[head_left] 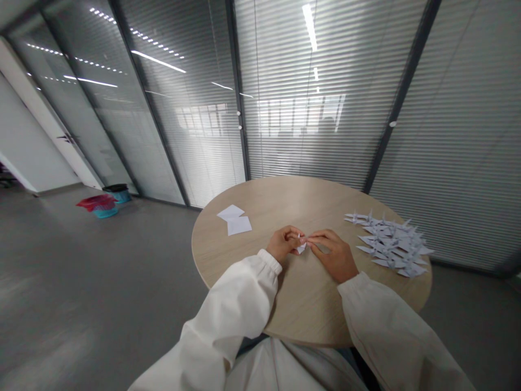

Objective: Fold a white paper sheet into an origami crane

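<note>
A small piece of folded white paper (302, 248) is between my two hands, above the middle of the round table. My left hand (284, 243) is closed around it, fingers curled and thumb on top, covering much of the paper. From the other side, my right hand (332, 253) pinches the paper's edge between fingertips and thumb. The fingertips of both hands nearly meet. How the paper is folded beneath the fingers cannot be made out.
Several folded white paper cranes (393, 244) lie in rows at the table's right. Flat white paper sheets (239, 225) rest at the left of the round wooden table (285, 190). Glass partitions with blinds (301, 152) stand behind it. Two bins (106, 212) stand on the floor at left.
</note>
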### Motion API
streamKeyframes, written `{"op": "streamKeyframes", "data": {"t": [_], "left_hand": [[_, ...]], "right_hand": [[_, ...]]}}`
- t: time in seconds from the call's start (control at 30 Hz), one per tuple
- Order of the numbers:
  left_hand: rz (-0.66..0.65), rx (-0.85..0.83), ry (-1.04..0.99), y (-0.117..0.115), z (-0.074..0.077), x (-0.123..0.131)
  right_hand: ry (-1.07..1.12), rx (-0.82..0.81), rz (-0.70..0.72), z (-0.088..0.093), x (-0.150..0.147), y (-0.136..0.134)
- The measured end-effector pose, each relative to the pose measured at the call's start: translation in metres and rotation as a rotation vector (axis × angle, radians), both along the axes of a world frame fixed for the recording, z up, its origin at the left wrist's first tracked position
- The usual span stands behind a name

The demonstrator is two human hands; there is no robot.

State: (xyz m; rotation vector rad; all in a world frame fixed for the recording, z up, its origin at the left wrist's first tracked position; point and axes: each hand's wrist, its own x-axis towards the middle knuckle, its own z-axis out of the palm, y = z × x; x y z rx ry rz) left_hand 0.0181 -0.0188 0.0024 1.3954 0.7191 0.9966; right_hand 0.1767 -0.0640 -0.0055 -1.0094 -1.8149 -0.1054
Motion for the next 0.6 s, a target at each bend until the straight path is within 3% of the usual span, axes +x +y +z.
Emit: {"op": "streamKeyframes", "data": {"t": [0.6], "left_hand": [[0.007, 0.059, -0.047, 0.0000, 0.0006, 0.0009]], "right_hand": [[-0.004, -0.051, 0.015, -0.0018, -0.0013, 0.0005]]}}
